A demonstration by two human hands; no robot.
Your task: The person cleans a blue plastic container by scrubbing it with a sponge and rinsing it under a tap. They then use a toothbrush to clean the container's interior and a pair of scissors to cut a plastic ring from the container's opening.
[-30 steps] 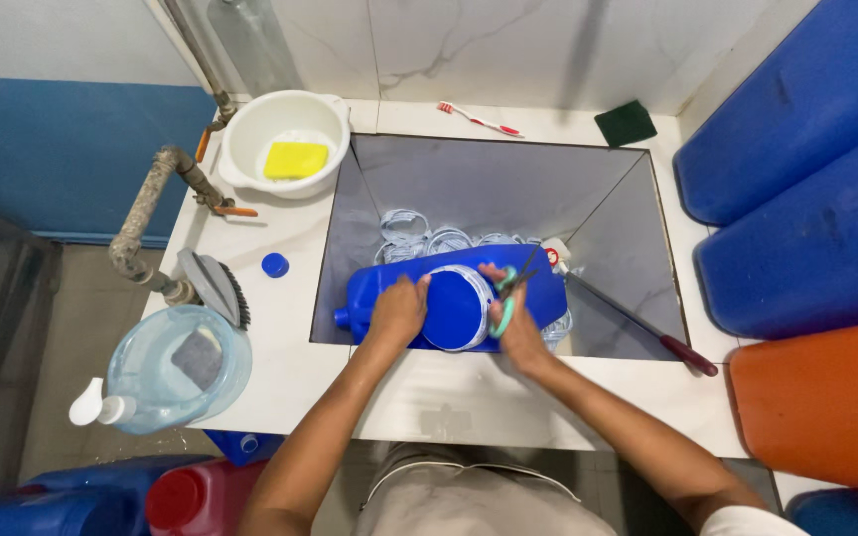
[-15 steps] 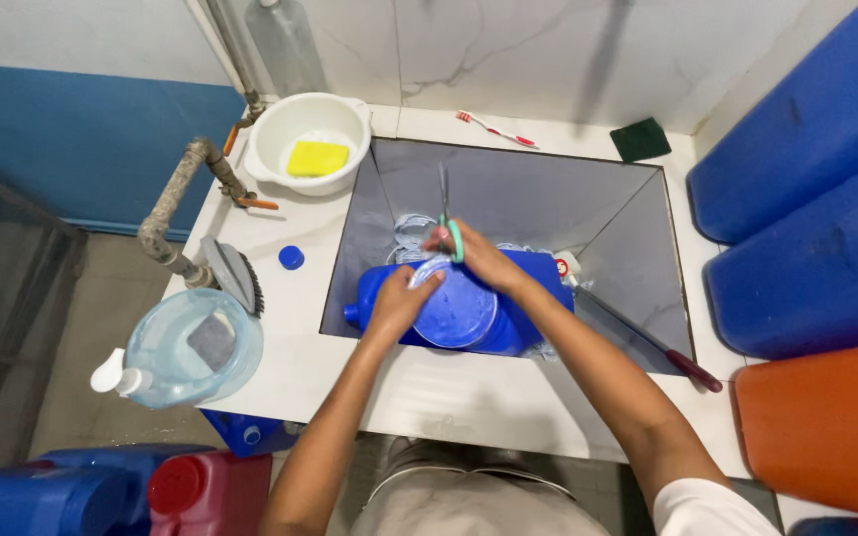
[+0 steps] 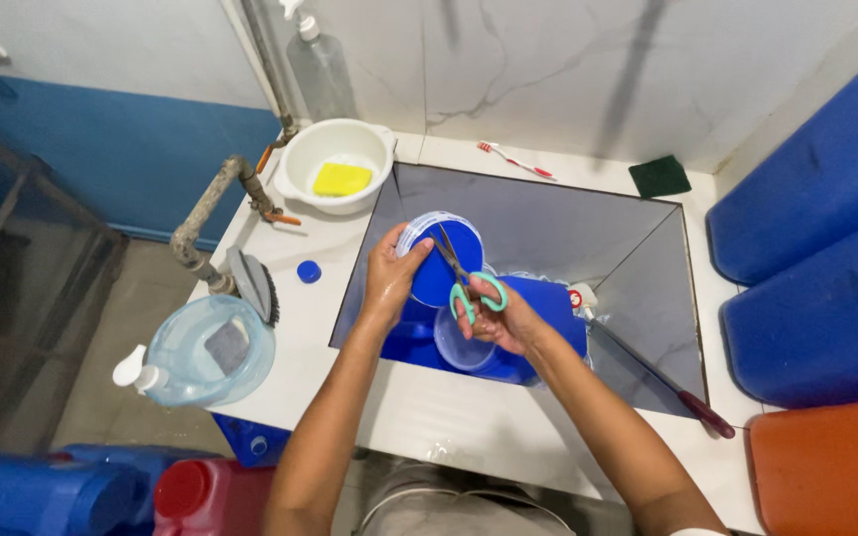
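While my left hand (image 3: 389, 283) grips the lid (image 3: 441, 260) above the sink (image 3: 588, 223), my right hand (image 3: 508, 323), just beside it, clutches scissors (image 3: 469, 283) against it.

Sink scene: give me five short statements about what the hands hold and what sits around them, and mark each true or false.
1. The right hand holds scissors with green handles. True.
2. The left hand grips a blue round lid. True.
3. The white bowl holds a red sponge. False: the sponge is yellow.
4. The toothbrush lies inside the sink. False: it lies on the counter behind it.
5. A dark green scrub pad lies on the counter near the back wall. True.
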